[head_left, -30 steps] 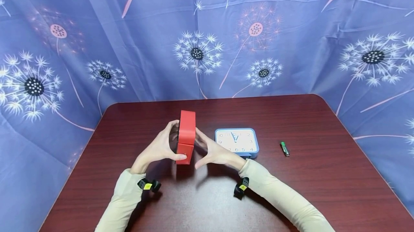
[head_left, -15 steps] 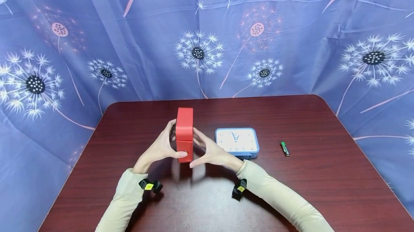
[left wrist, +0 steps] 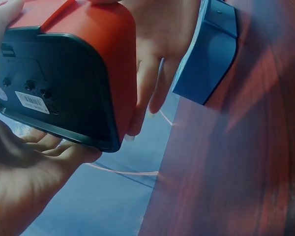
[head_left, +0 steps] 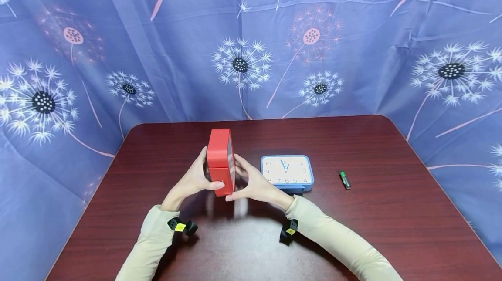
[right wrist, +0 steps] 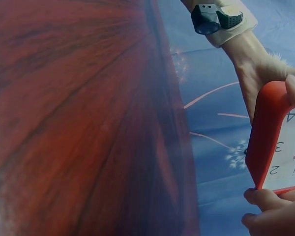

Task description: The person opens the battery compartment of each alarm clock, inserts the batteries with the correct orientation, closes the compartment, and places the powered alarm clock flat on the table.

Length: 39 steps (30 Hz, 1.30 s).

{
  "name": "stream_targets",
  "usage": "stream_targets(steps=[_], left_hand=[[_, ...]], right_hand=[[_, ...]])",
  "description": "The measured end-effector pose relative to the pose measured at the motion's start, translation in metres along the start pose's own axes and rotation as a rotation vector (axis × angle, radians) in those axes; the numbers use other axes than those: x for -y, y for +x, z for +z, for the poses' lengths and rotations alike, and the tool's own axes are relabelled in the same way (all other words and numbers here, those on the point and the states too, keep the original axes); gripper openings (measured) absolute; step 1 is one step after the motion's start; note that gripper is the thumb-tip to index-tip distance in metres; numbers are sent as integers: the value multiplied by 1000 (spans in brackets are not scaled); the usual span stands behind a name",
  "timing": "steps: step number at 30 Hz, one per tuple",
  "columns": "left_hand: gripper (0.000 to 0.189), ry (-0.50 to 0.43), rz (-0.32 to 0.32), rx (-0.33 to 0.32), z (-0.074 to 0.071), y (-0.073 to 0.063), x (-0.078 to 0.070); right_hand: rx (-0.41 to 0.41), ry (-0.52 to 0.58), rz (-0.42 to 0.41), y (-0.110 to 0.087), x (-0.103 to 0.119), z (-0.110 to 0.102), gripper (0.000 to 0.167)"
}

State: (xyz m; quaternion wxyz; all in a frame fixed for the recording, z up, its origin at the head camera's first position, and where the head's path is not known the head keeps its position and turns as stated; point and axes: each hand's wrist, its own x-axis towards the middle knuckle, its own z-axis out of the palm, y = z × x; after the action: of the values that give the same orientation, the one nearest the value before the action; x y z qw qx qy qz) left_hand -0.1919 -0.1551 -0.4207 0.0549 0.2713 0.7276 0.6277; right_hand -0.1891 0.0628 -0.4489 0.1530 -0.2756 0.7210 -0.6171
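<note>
Clock (head_left: 218, 155), red-cased, stood between both hands, clamped by each: left hand (head_left: 192, 179) round its black back (left wrist: 64, 88), right hand (head_left: 256, 184) on edges beside the dial (right wrist: 290, 160), presumably for shared support. Blue clock (head_left: 288, 170) lay just beyond right hand; battery (head_left: 345, 181) farther right.

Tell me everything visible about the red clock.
The red clock has a rounded, plastic-looking casing, a numbered white dial, and a black back bearing small knobs and a white barcode label. In the head view it is nearly edge-on, dial turned right, left of the blue clock. The left hand and right hand both grip it; whether it touches the table is unclear.
</note>
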Motion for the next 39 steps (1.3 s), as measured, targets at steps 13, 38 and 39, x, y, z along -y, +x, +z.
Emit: stream_targets(steps=[13,38,39], left_hand=[[93,-42,34,66,0,0,3],[114,-105,118,99,-23,4,-25],[113,-82,111,95,-24,4,-26]], right_hand=[[-119,-213,-66,-2,4,-3,109],[-86,-346,-97,-5,-7,-6,105],[-84,-355,-98,-5,-7,-6,104]])
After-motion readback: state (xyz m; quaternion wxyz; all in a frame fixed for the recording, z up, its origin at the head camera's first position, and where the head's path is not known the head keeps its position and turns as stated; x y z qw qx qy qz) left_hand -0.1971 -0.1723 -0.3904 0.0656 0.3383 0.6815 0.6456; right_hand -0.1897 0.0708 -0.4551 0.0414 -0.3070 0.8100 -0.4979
